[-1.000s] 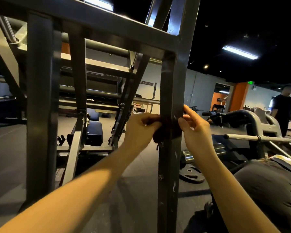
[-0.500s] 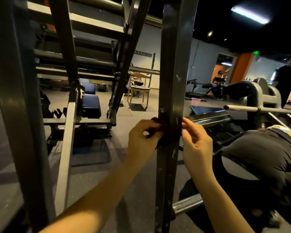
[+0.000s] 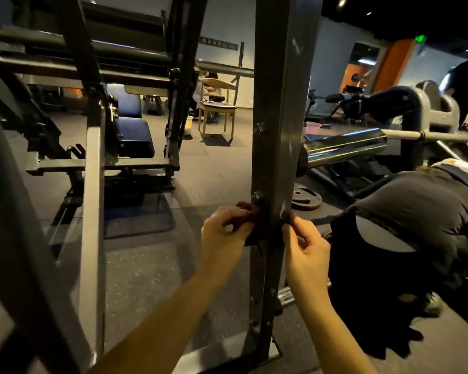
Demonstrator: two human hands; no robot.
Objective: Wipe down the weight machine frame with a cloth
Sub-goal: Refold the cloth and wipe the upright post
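Both hands are gripping a dark cloth [image 3: 256, 225] wrapped around an upright post [image 3: 276, 157]: left hand [image 3: 224, 236] at nine o'clock, right hand [image 3: 305, 247] at three. The post is running twelve to six.

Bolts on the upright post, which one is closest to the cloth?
The lower bolt, just above the dark cloth on the post; the upper bolt sits well above it.

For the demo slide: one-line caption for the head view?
Both hands, left hand and right hand, pull a dark cloth around the machine's upright post, just below a bolt.
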